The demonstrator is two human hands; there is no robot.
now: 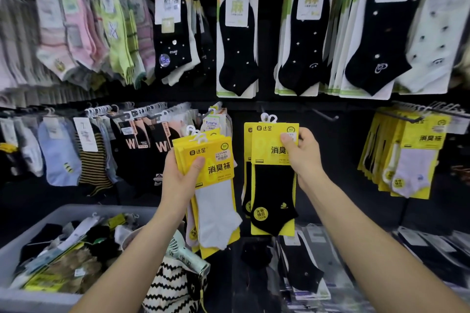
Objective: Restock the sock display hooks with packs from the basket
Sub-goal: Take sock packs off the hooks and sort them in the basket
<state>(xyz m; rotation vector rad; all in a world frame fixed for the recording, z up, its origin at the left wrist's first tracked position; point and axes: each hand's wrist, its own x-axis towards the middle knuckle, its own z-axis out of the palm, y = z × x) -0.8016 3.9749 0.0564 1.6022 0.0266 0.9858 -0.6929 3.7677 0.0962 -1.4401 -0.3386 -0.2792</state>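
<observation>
The left hand (183, 173) grips a fanned stack of white packs (216, 201), thumb pressed across the front of the top yellow card and fingers curled behind. It holds them in front of the lower row of the display (343, 150), near its middle. The right hand (304, 154) pinches the black packs (273, 185), which look like two stacked together, at the top right corner of the front card. They hang upright just right of the white ones, with their white plastic loops (268, 117) standing free above the card's top edge. A bare hook (326, 115) juts out a little up and to the right, and matching yellow packs (407, 155) hang at the row's right end. More stock lies loose in the grey basket (63, 212) at the lower left. These packs should be very light. The card is probably stiff enough to steer by, while the sock below is soft and will swing. The glossy card may be slippery, so stacked packs could slide apart under a loose pinch. The best hold is probably high on the card near the loops, keeping them aligned and clear of the fingers so the hook can thread through. The loops look thin and could snap or bend if forced.
</observation>
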